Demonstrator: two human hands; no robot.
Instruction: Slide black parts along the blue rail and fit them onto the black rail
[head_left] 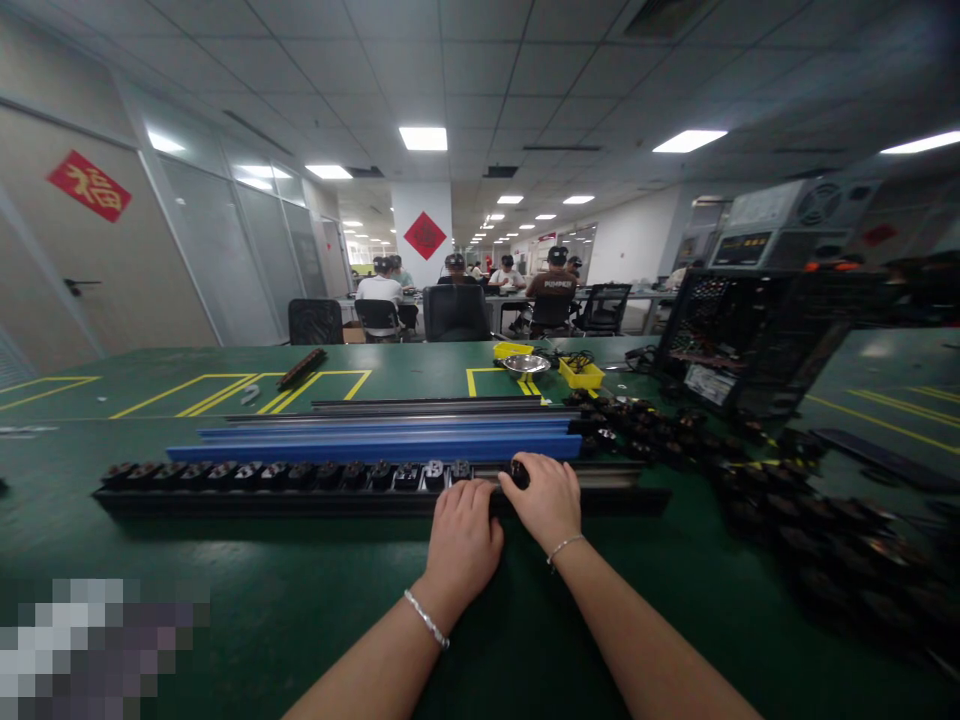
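Note:
A long black rail (pixel 285 502) lies across the green table, with a row of dark round modules (pixel 302 474) set along it from the left end to the middle. My left hand (pixel 463 530) rests on the rail just right of the last modules, its fingers bent over the far edge. Close beside it, my right hand (pixel 546 497) pinches a small black module (pixel 519 474) between thumb and fingers, at the rail. Behind the rail lie blue strips (pixel 375 446) and dark metal strips (pixel 450 405).
Many black modules (pixel 810 520) are heaped on the right. An opened computer case (pixel 750 335) stands behind them. Further back are a metal bowl (pixel 526 365), a yellow bin (pixel 581 374) and a dark strip (pixel 301 369). People sit at far desks.

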